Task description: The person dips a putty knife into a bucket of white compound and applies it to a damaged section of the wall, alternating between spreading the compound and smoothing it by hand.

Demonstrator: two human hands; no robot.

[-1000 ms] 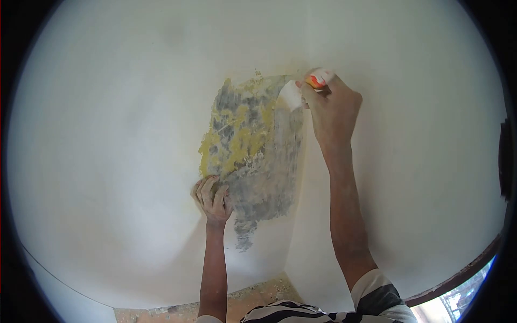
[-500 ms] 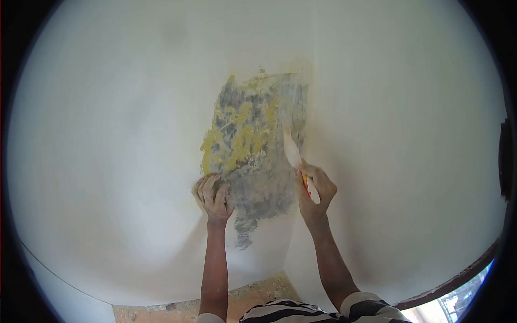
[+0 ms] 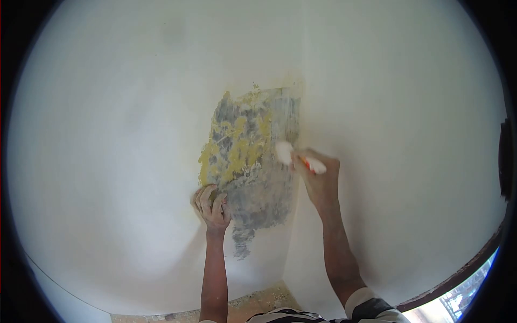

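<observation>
A grey and yellow patch of scraped wall (image 3: 250, 161) lies beside the inner corner of two white walls. My right hand (image 3: 319, 180) grips a putty knife (image 3: 293, 156) with a red and white handle; its white-coated blade rests on the patch's right edge near the corner. My left hand (image 3: 211, 206) rests against the wall at the patch's lower left, fingers curled over something small that I cannot make out.
White walls (image 3: 124, 140) fill most of the view and meet in a corner running down from the patch. A sandy floor strip (image 3: 253, 301) shows at the bottom. A dark frame edge (image 3: 458, 277) with daylight behind it sits at the lower right.
My right hand swept the putty knife down from the patch's top right to its lower right, then came back up a little to mid height. The left hand stayed put.
</observation>
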